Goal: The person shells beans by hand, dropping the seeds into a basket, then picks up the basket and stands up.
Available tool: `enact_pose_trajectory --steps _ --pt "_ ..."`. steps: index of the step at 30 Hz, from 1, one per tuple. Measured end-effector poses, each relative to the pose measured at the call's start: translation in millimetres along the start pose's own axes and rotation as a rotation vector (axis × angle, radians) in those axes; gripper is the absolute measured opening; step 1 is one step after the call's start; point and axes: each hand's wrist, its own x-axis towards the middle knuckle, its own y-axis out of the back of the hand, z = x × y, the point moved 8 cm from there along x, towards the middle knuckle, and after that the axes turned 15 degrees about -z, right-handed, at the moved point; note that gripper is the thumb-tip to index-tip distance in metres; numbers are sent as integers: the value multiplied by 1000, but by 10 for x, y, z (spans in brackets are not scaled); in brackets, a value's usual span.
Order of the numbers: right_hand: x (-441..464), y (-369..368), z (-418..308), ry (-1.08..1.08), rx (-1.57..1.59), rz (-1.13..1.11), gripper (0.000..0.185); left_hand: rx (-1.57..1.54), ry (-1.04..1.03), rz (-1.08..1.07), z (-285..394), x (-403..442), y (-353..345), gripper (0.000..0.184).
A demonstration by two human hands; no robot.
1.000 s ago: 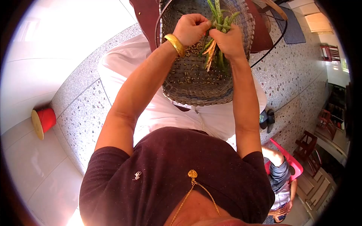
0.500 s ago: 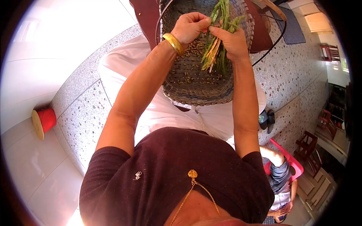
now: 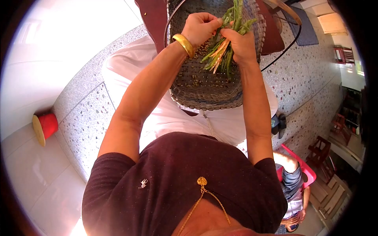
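Observation:
My right hand [image 3: 241, 44] is closed round a bunch of green stalks [image 3: 220, 57], some of them pale yellow-orange, with leafy tops reaching up past the fingers. Close against the left side of the bunch, my left hand [image 3: 200, 28] is pinched, thumb against fingers; what lies between them is too small to make out. A gold bangle [image 3: 184, 45] circles my left wrist. Below both hands is a dark woven basket [image 3: 208, 96] resting at my lap, with many small greenish-brown bits [image 3: 193, 80] scattered on its bottom.
The basket has a thin dark handle [image 3: 284, 53] arching out to the right. Behind it is a dark red wooden surface [image 3: 155, 19]. A red round container [image 3: 48, 125] lies at the left. At the lower right a person sits on a pink chair [image 3: 308, 173]. The floor is speckled stone.
The lower ends of the stalks have swung to the left and fanned out a little. My left hand stays pinched beside the bunch, and my right hand keeps its hold.

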Motion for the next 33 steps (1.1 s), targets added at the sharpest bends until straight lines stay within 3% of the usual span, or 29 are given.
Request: enact_pose_trajectory --steps 5,11,20,29,33 --pt "42 57 17 50 59 24 15 -208 -2 -14 6 -26 -25 20" --pt "17 210 -51 126 82 118 16 97 -126 -116 112 -35 -87 21" --pt "30 174 -135 152 19 75 15 369 -170 -48 128 -20 -47 17" --pt "52 194 -79 112 125 1 13 403 -110 -137 141 -38 -119 16" --pt "56 196 -38 34 174 -44 11 257 -135 -224 100 -22 -159 18"
